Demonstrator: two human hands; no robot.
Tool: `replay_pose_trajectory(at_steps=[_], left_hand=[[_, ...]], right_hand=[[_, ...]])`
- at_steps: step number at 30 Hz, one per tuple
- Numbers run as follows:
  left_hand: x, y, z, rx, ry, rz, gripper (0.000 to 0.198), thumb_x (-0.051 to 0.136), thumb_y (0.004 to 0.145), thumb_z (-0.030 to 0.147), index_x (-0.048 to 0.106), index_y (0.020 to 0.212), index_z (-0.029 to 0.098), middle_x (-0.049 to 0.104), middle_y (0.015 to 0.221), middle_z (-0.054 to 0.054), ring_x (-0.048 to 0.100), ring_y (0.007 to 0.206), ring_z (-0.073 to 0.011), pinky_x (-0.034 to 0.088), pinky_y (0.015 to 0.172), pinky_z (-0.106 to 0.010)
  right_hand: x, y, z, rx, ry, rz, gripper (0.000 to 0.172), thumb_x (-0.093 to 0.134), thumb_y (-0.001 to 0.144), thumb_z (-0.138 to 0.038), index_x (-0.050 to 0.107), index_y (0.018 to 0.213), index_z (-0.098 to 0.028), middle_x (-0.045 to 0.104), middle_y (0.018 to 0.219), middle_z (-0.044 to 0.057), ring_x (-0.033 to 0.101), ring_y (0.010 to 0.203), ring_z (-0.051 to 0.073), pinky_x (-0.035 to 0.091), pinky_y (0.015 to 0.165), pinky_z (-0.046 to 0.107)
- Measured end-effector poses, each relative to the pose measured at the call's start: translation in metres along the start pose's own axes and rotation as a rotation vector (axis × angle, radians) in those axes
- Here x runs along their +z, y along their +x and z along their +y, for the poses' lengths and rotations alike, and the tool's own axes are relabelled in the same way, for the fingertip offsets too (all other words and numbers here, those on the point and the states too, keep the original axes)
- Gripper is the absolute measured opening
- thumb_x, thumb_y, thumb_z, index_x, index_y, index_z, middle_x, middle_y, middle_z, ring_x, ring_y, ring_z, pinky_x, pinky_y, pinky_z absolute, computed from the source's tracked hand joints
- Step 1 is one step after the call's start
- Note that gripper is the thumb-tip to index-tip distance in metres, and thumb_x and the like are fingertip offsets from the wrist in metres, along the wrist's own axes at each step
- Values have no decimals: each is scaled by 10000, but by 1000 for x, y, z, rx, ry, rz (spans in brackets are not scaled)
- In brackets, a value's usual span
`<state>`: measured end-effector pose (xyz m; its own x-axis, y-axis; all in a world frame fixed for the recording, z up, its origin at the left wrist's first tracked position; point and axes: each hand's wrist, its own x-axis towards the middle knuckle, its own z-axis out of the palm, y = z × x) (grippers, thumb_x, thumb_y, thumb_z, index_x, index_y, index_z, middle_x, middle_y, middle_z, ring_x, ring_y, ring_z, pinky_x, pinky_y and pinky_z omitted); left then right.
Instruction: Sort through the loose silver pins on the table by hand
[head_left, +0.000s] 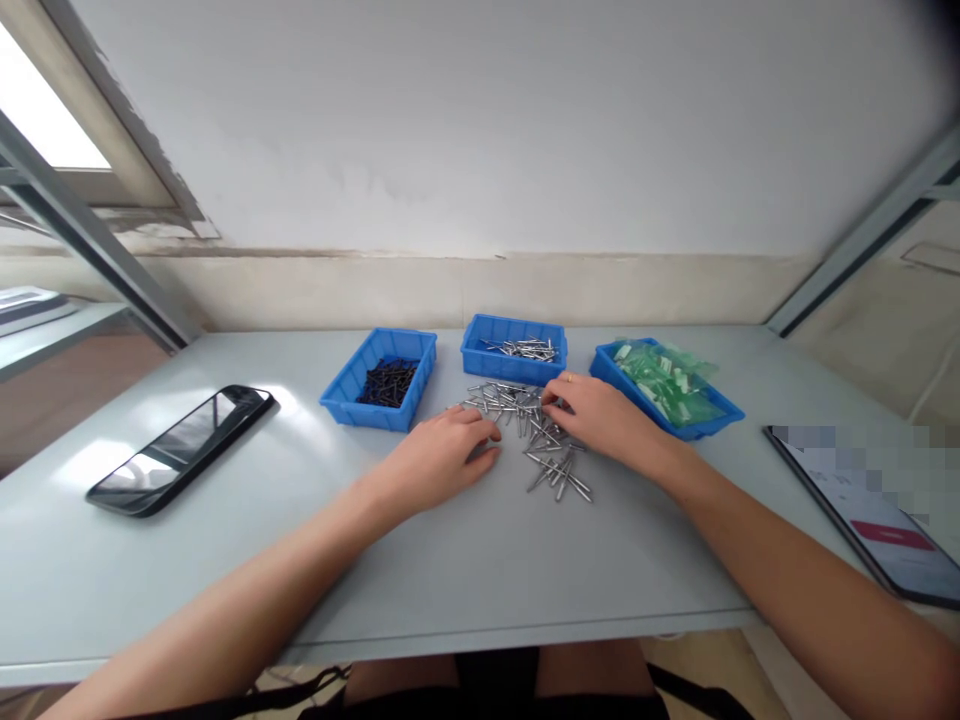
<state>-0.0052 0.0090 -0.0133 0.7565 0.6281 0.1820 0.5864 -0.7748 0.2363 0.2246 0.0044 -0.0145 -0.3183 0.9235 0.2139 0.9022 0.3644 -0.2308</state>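
Picking through loose metal pins seems the step in hand; they lie between and below both grips. The left hand rests loosely spread; whether the curled right hand pinches a pin can't be made out. The next move likely calls for a light fingertip pinch. On the phone beyond the right grip, no writing is legible.

Bright light came from an overexposed, pale-framed rectangular window far left of the bare left hand; glare streaked a black glass-screened phone between them.

Thin silver pins – loose, shiny, crisscrossed; heaped on the grey tabletop
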Motion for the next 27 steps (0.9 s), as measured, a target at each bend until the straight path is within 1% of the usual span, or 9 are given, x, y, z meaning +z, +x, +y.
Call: replay_pose_trajectory(at_steps=[3,7,11,15,18,21,23,24,27], left_hand=[[0,0,0,-3,3,4,180,460,868,242,606,960,191,610,881,-53,576,875,-204,476,746,-317],[-1,-1,1,4,2,11,178,465,866,240,608,960,191,612,871,-53,578,866,-203,474,747,-318],[-2,-1,1,10,10,-2,178,469,868,244,608,966,193,614,874,-55,581,872,-206,476,749,-321],[-3,-1,2,19,17,-9,186,471,868,247,613,972,189,615,878,-58,581,871,-206,476,748,-325],[-2,0,2,26,25,-7,188,464,872,250,614,966,186,613,869,-58,578,867,-207,474,747,-330],[-2,0,2,38,30,-3,187,465,873,249,612,967,183,614,864,-58,577,865,-206,471,750,-329],[-1,0,2,38,28,0,185,468,872,247,614,964,181,615,863,-59,579,864,-204,472,746,-324],[-1,-1,2,37,27,0,184,468,872,248,614,962,181,615,862,-59,579,862,-203,473,746,-322],[-2,-1,2,33,25,-4,184,467,874,253,614,959,183,614,871,-60,580,868,-203,475,751,-322]], right_hand=[[-3,0,-2,17,46,65,128,451,857,-207,577,834,-199,633,833,32,585,741,172,409,645,278],[-9,1,-3,64,187,188,126,462,848,-212,556,931,-213,647,753,4,587,661,160,408,587,266],[-15,3,-2,65,365,273,95,498,835,-250,578,872,-215,662,787,12,607,718,170,444,633,284],[-14,7,1,207,605,290,180,539,817,-332,623,895,-193,673,842,41,610,706,171,488,623,306],[-11,10,4,279,833,316,329,538,820,-381,597,1079,-186,645,1059,89,622,882,205,527,657,318],[-10,10,6,250,1011,241,525,525,832,-392,400,1318,-236,466,1339,100,579,1050,216,543,737,330],[-11,10,6,242,994,215,606,524,833,-382,290,1378,-254,457,1342,110,609,985,206,547,710,332],[-12,9,5,236,938,236,595,524,832,-372,302,1370,-246,510,1282,112,624,927,201,544,684,330],[-14,7,1,163,624,296,340,525,830,-322,542,1149,-208,645,987,67,617,801,185,507,671,323]])
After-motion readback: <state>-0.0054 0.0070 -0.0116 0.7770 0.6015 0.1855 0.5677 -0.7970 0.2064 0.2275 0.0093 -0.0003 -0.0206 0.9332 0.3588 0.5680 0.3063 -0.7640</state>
